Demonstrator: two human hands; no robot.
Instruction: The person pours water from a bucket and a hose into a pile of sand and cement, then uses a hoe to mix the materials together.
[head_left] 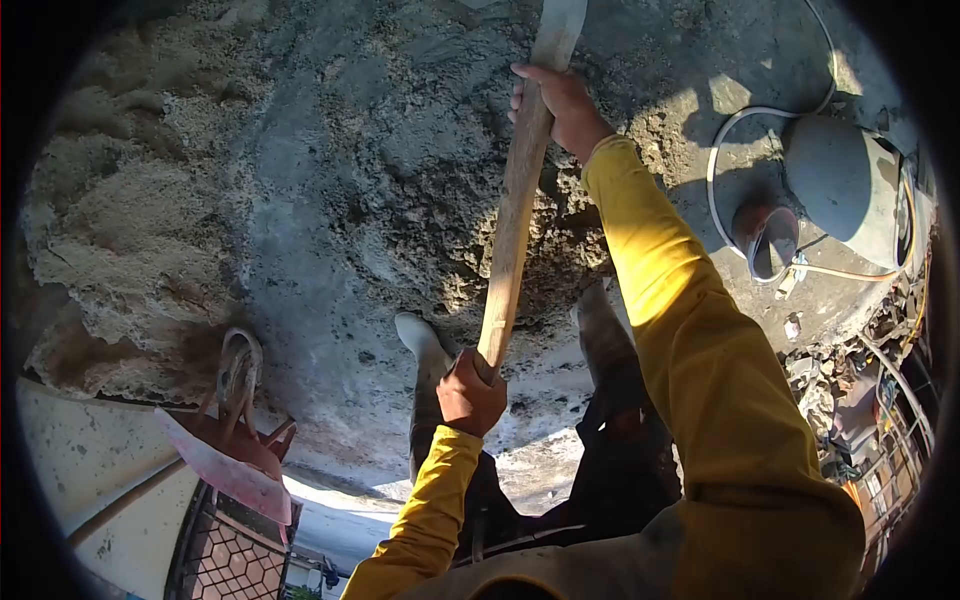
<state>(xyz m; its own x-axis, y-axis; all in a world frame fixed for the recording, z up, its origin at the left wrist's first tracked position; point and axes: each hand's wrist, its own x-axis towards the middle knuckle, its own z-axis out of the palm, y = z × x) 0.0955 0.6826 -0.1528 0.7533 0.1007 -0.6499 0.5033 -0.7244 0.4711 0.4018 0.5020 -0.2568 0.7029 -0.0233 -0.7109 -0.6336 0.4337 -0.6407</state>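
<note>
A long wooden handle [513, 210] runs from the lower middle up to the top edge, where a grey metal part [559, 35] joins it, partly cut off by the frame. Near the handle's lower end, my left hand [471, 393] is wrapped round the wood. Higher up, just below the metal part, my right hand [566, 108] grips it too. Behind the handle lies a dark, wet, lumpy mix [440, 190] on the ground. My boots stand on either side of the handle's lower part.
At left is a heap of sandy material [130, 250], with a wheelbarrow [225, 465] below it. At right are a large container [840, 185], a small bucket [774, 245] and a looping hose [712, 180]. Rubble [815, 385] lies at the lower right.
</note>
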